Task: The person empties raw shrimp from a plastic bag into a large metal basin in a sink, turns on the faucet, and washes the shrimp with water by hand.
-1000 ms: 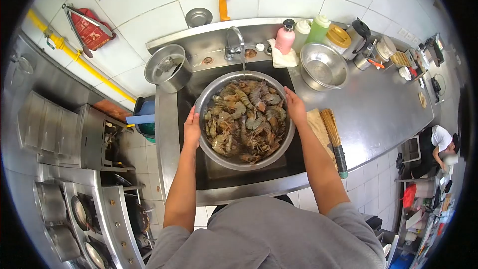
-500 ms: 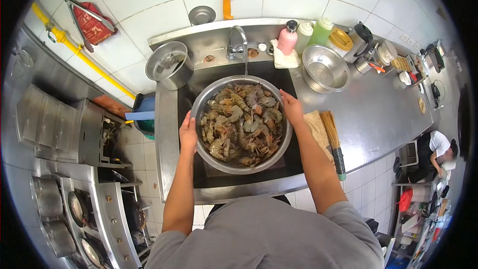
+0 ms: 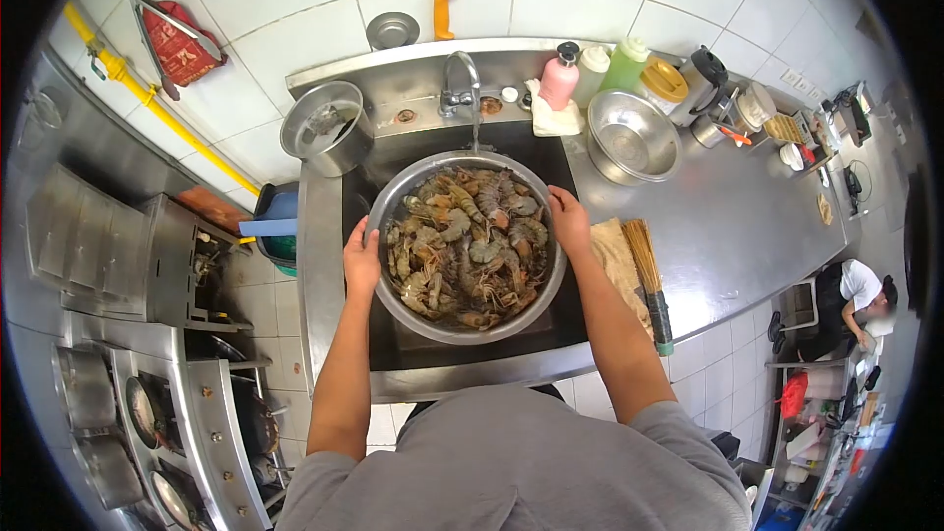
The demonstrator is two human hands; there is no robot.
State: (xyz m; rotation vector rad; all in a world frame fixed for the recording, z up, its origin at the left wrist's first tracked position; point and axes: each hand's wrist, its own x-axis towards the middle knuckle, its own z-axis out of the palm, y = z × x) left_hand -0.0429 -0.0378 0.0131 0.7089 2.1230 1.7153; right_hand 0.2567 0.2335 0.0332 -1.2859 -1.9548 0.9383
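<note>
A wide metal bowl full of shrimp is over the dark sink basin. At its left rim, my left hand grips the bowl, thumb at the edge. My right hand holds the opposite rim, on the upper right. The undersides of both hands are hidden. Just beyond the far rim stands the faucet, with water running from its spout down to the bowl's far edge.
A metal pot stands at the sink's left corner. On the right counter are an empty metal bowl, a pink bottle, a cloth and a stick brush. Another person is far right.
Over the last second, the shrimp bowl and both my hands have shifted slightly toward me, leaving the bowl's far rim farther from the faucet base. My grip looks the same.
</note>
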